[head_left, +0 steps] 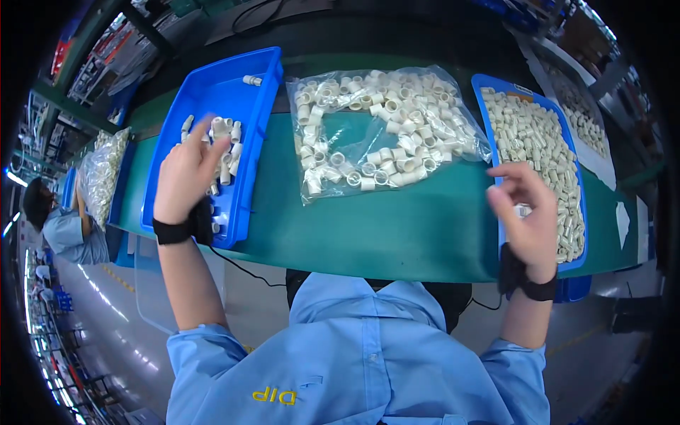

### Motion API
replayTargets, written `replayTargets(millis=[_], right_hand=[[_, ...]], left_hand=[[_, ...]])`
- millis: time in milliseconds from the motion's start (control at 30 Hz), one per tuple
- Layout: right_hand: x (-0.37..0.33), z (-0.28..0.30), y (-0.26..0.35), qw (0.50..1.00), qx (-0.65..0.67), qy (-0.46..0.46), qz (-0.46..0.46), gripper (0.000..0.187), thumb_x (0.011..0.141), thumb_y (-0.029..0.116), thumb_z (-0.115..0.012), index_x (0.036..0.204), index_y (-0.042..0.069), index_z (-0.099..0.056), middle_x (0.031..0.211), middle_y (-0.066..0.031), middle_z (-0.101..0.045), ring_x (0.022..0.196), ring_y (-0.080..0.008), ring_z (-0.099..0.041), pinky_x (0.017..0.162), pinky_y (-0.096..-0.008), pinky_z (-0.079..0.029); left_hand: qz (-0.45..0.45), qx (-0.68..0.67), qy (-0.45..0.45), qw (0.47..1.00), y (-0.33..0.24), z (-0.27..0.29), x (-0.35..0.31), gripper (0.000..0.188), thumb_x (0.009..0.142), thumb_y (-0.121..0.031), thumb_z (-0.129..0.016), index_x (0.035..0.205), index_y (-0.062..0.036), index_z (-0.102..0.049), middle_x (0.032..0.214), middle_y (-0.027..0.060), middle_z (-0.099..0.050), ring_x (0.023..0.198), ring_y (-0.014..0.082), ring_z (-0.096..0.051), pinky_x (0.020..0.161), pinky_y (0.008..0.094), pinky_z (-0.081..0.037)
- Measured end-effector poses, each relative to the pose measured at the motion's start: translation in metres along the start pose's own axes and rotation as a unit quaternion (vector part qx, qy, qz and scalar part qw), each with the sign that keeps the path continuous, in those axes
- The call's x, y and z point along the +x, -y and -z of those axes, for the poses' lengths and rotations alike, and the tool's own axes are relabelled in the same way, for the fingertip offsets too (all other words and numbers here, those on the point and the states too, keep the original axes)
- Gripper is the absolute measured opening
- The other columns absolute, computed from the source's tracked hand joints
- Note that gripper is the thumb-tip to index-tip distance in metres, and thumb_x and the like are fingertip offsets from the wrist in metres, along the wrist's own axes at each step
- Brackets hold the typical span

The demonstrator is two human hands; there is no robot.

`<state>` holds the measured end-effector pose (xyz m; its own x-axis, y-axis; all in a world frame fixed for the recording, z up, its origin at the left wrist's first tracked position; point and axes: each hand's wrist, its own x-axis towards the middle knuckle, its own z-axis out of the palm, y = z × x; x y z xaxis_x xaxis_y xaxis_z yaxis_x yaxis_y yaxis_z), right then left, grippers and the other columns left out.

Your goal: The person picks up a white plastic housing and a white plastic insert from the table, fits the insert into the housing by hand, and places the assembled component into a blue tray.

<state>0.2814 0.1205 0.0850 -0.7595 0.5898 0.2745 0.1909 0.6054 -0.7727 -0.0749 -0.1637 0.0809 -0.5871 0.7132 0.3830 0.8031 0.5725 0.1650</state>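
My left hand [185, 178] is over the left blue tray [237, 78], thumb and index finger spread near the loose white tube fittings [225, 159]; nothing shows between them. At the near left edge of the right blue tray [484, 106] is my right hand [528, 216], fingers curved with a gap between thumb and index finger. A white fitting [523, 210] shows in that gap; whether it lies in the palm or in the tray behind, I cannot tell. Many small pale fittings [535, 142] fill the right tray. Between my hands lies a clear plastic bag of short white tube pieces [411, 106].
The trays and bag rest on a green work surface [340, 241]. A cable [244, 271] hangs from my left wristband [173, 231]. At far left, a co-worker in blue [71, 234] is beside another bag of white parts [103, 170]. More fittings [584, 127] lie beyond the right tray.
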Motion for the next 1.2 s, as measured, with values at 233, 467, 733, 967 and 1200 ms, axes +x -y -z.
replayTargets(millis=[233,467,733,967,1200], right_hand=[[-0.014,0.073,-0.112,0.941,-0.336,0.031,-0.019,0.027,0.073,0.003,-0.074,0.099,0.002,-0.066,0.082,-0.0093,-0.063,0.078,-0.0224,-0.062,0.072,-0.0331,-0.050],[-0.006,0.064,-0.135,0.936,-0.324,0.120,-0.074,0.029,0.064,-0.001,-0.073,0.091,0.001,-0.064,0.092,-0.0154,-0.063,0.090,-0.0333,-0.062,0.082,-0.0411,-0.050],[-0.011,0.056,-0.121,0.906,-0.409,0.082,-0.070,0.024,0.064,-0.006,-0.065,0.086,0.002,-0.060,0.090,-0.0159,-0.059,0.090,-0.0378,-0.059,0.083,-0.0434,-0.049],[-0.004,0.058,-0.130,0.892,-0.421,0.117,-0.115,0.023,0.065,-0.008,-0.062,0.084,0.003,-0.058,0.092,-0.0166,-0.057,0.092,-0.0389,-0.057,0.082,-0.0435,-0.048],[0.002,0.059,-0.131,0.935,-0.337,0.109,-0.016,0.022,0.066,-0.011,-0.058,0.083,0.003,-0.056,0.091,-0.0165,-0.056,0.091,-0.0390,-0.056,0.079,-0.0436,-0.047]], left_hand=[[-0.056,-0.170,-0.068,0.982,-0.082,0.010,-0.006,0.028,0.095,-0.016,-0.060,0.122,-0.0106,-0.063,0.087,0.0147,-0.069,0.068,0.0310,-0.067,0.058,0.0366,-0.052],[-0.163,-0.106,0.049,0.980,-0.130,-0.090,0.051,0.012,0.089,-0.018,-0.063,0.098,-0.0123,-0.070,0.092,0.0067,-0.065,0.083,0.0302,-0.068,0.068,0.0416,-0.055],[-0.134,-0.095,0.069,0.984,-0.112,-0.172,0.085,0.039,0.087,-0.014,-0.064,0.126,-0.0167,-0.058,0.122,0.0085,-0.058,0.107,0.0326,-0.062,0.087,0.0421,-0.053],[-0.092,-0.215,0.136,0.963,-0.102,-0.171,0.087,0.035,0.084,-0.012,-0.068,0.118,-0.0114,-0.057,0.122,0.0105,-0.057,0.108,0.0341,-0.061,0.090,0.0410,-0.051],[-0.113,-0.198,0.161,0.960,-0.102,-0.161,0.083,0.024,0.083,-0.012,-0.071,0.104,-0.0062,-0.061,0.106,0.0102,-0.064,0.095,0.0316,-0.064,0.080,0.0394,-0.051]])
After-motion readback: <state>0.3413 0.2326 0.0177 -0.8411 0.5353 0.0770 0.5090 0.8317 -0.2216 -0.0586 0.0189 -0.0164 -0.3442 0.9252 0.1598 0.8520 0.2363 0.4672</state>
